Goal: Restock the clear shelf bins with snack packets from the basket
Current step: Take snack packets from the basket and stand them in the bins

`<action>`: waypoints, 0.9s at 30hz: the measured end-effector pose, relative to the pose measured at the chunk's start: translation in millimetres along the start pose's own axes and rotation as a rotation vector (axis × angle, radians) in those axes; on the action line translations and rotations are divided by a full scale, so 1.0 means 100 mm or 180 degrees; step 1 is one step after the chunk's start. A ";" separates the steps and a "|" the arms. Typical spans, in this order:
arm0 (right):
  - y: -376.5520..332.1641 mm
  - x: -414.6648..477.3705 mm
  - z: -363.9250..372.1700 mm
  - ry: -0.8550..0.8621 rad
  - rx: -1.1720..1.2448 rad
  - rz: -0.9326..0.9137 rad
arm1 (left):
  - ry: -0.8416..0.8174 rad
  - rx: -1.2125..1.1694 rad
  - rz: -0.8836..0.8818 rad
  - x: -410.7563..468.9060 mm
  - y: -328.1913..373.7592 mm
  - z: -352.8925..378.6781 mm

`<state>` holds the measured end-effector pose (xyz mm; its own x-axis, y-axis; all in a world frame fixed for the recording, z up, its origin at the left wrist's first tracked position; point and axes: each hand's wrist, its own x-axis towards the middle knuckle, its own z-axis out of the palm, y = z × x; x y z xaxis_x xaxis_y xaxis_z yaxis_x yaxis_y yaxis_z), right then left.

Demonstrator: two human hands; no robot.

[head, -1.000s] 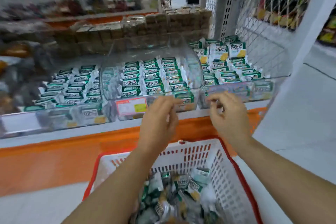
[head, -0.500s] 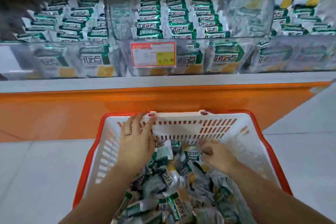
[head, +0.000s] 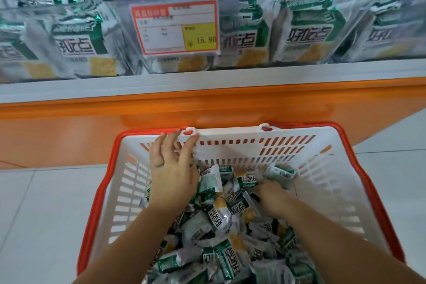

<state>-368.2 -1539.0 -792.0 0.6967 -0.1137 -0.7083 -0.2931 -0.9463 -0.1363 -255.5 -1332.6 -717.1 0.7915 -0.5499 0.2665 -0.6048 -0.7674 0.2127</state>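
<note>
A white basket with an orange rim (head: 232,133) stands on the floor below me, holding a pile of several green-and-silver snack packets (head: 219,214). My left hand (head: 171,175) hovers palm down over the pile's far left, fingers spread and straight, their tips at the basket's far wall. My right hand (head: 270,197) is dug into the middle of the pile, its fingers curled down around packets and partly hidden by them. Above, the clear shelf bins (head: 306,30) hold rows of the same packets.
A red-framed price tag (head: 175,27) hangs on the front of the middle bin. A grey shelf lip and an orange base panel (head: 69,127) run just behind the basket. Pale floor tiles (head: 41,214) lie on both sides of it.
One second ago both hands were up at the front of the bins. They came down into the basket and my view tilted down. In the last half second they barely moved.
</note>
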 end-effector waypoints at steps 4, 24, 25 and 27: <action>-0.07 -0.11 -0.13 0.0436 0.0445 0.0037 | -0.0023 -0.0044 -0.0052 0.02 0.07 -0.09; -0.36 -2.39 -1.99 0.3296 0.0492 -0.1495 | -0.1307 -0.2725 0.0145 0.40 0.92 -2.05; -0.34 -2.49 -2.03 0.3536 0.0556 -0.1560 | -0.1305 -0.2753 0.0247 0.43 0.99 -2.14; -0.30 -2.68 -2.07 0.3943 0.0671 -0.1660 | -0.1232 -0.2772 0.0437 0.48 1.13 -2.31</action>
<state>-410.1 -1542.7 -454.9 0.8496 -0.0603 0.5239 0.1672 -0.9114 -0.3761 -306.2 -1369.2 -463.6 0.5887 -0.8070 0.0457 -0.4238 -0.2601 0.8676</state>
